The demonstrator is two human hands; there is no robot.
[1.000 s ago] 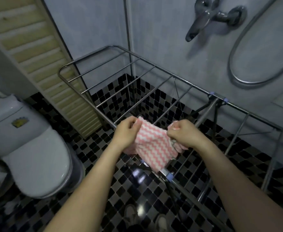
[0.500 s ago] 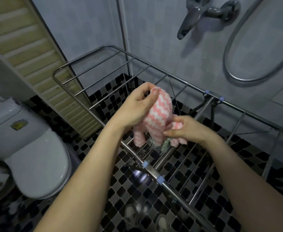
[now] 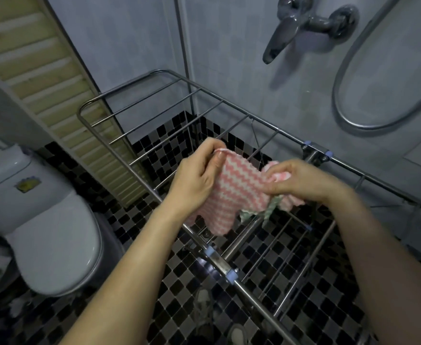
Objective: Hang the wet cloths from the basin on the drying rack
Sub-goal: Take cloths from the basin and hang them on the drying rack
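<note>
Pink-and-white zigzag-striped cloth [image 3: 236, 192] is held in the air above the silver metal-bar drying rack [image 3: 220, 265], stretched between both hands. We record the left hand [image 3: 197, 180] pinching its upper corner, thumb against fingers, and the right hand [image 3: 304, 180] clamped on its bunched right end. A scrap of pale green cloth [image 3: 274, 207] hangs beneath the right hand; we cannot tell what holds it.

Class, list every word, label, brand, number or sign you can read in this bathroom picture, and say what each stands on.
No text here can be read.
The sticker on the toilet cistern: yellowish, too blurred to read.
The pink-and-white cloth, drying rack and wall tap: no lettering shows.
</note>
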